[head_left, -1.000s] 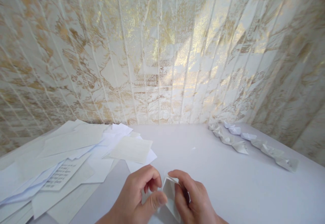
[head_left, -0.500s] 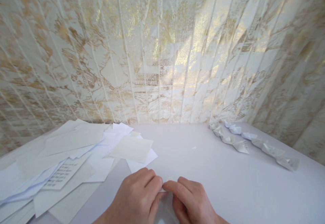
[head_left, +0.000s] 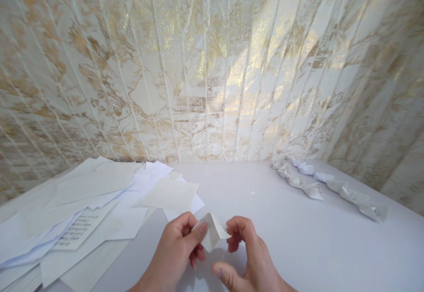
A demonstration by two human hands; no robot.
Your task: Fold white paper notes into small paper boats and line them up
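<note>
A small folded piece of white paper (head_left: 211,233) is held above the table, near its front edge. My left hand (head_left: 177,245) pinches it, with the thumb lying on its near face and the fingers behind. A creased flap sticks out of the paper toward the right. Close to that flap are the curled fingertips of my right hand (head_left: 250,252); whether they touch it I cannot tell. The right thumb hangs apart from the fingers, lower down, with nothing between them.
Loose sheets of paper (head_left: 96,181), one with printed lines, lie overlapped across the left of the white table (head_left: 298,248). Two rows of small folded paper shapes (head_left: 313,190) run along the right. A tiny paper scrap (head_left: 253,192) lies mid-table. A patterned curtain (head_left: 205,71) hangs behind.
Both hands were pressed together over the paper. Now the right thumb has opened away, while the left hand keeps hold and the folded paper shows upright between them.
</note>
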